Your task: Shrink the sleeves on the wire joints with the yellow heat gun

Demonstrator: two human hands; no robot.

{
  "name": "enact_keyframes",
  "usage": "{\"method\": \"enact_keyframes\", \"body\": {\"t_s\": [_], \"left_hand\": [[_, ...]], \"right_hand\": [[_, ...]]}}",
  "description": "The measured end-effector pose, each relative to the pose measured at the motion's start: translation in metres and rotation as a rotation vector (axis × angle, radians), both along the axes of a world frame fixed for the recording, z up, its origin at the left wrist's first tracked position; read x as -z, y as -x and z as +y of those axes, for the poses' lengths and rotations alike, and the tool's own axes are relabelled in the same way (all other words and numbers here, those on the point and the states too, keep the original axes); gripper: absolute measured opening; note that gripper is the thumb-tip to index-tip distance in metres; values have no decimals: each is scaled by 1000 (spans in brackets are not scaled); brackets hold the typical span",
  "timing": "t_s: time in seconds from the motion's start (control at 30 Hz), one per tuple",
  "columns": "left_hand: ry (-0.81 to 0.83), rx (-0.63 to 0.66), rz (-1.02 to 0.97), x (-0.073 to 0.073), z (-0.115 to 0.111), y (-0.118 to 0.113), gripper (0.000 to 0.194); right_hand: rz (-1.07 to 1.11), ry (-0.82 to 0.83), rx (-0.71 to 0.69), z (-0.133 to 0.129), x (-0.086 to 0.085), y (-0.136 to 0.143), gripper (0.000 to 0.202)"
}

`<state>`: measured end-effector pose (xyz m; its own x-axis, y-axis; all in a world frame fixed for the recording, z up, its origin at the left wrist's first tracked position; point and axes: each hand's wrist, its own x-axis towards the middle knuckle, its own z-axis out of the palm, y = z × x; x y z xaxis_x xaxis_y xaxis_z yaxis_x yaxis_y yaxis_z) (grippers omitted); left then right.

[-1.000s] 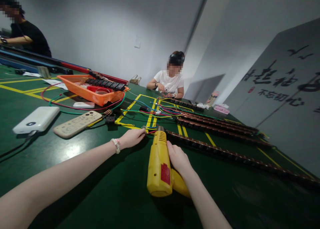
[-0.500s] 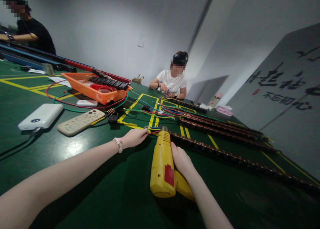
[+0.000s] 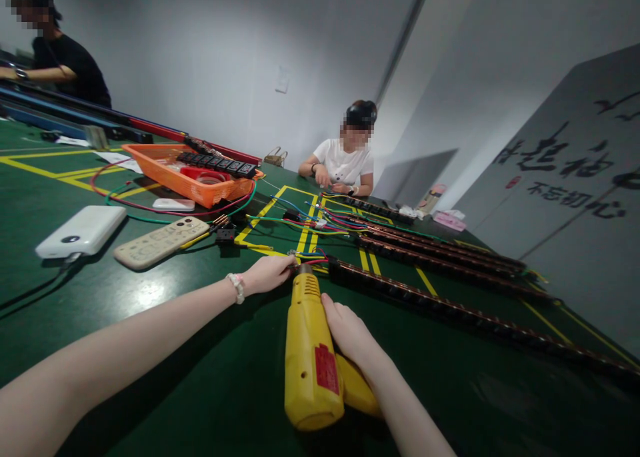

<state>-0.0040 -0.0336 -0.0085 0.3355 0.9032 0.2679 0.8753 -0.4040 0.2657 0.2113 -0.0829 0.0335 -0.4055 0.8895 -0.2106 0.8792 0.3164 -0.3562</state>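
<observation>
My right hand (image 3: 350, 329) is wrapped round the handle of a yellow heat gun (image 3: 311, 350), whose metal nozzle points away from me. My left hand (image 3: 270, 274) pinches the ends of thin coloured wires (image 3: 316, 261), just left of the nozzle. Those wires run to the near end of a long dark strip (image 3: 425, 296) with copper-coloured edges, which stretches off to the right. Close behind my left hand is a small black block (image 3: 225, 238) with yellow leads.
An orange basket (image 3: 175, 179), a beige remote (image 3: 160, 244) and a white power bank (image 3: 83, 232) lie left on the green table (image 3: 210, 364). More strips (image 3: 440, 254) lie right. Two people (image 3: 345, 160) sit beyond.
The heat gun and my right hand have moved left and slightly towards me, bringing the nozzle nearer my left hand. The left hand has hardly moved.
</observation>
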Motion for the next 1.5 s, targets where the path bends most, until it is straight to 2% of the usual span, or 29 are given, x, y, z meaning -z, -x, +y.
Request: {"method": "enact_keyframes", "body": {"t_s": [0.17,0.37,0.47,0.57,0.67,1.13,1.5], "left_hand": [[18,1,2,-1,0,1,19],[-1,-35,72,0,-2,-1,22],[-29,-102,120,1,-3,-3,27],[-38,-182,164,4,-3,-4,30],[-29,-219,199,5,-2,-6,31],[-11,-276,173,1,7,-12,36],[-7,-240,179,0,5,-10,33]], "right_hand": [[-48,3,-32,-6,-6,5,54],[-86,-35,-36,2,1,1,51],[-58,-41,30,9,3,-3,52],[-12,-9,162,14,0,-6,62],[14,-13,228,16,-4,-7,68],[6,-81,266,13,-10,-7,62],[-29,-57,102,17,5,-4,52]]}}
